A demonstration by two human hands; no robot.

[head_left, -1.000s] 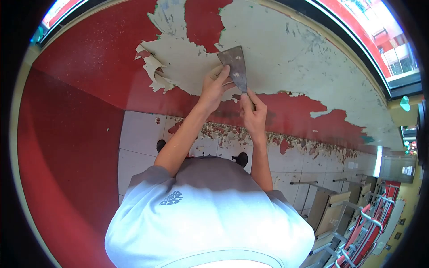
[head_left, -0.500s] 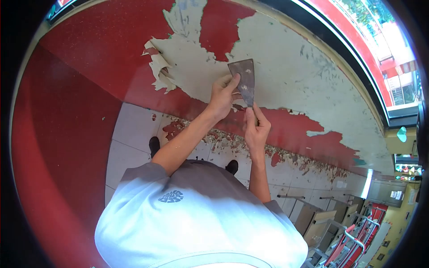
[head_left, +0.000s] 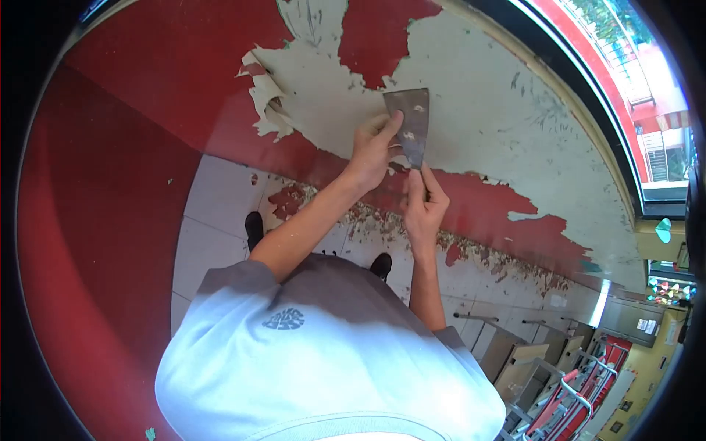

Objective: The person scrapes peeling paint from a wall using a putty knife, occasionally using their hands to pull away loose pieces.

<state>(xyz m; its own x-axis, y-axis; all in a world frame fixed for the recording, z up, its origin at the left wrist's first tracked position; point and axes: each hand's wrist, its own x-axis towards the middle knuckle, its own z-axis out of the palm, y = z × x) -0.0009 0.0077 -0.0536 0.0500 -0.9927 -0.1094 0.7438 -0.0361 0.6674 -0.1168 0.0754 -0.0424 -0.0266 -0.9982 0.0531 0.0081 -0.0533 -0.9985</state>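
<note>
Two bare hands, both closed on one flat metal scraper (head_left: pixel 412 121). Your left hand (head_left: pixel 373 151) pinches the blade, its thumb on the face toward you; your right hand (head_left: pixel 425 212) grips the handle end. The scraper is in front of the pale patch (head_left: pixel 500 110), its wide edge pointing away from you; contact with the wall (head_left: pixel 147 81) cannot be told. One wall, red, with a large pale patch. One cluster of curled flaps (head_left: pixel 266 99), at the patch's left edge. Paint flakes (head_left: pixel 471 255), many, uncounted, on the tiled floor (head_left: pixel 213 191). Two dark shoes (head_left: pixel 254 228), one left, one right. One shirt (head_left: pixel 323 367), one round print (head_left: pixel 284 319). Several desks (head_left: pixel 522 360), stacked at right, number unclear.
</note>
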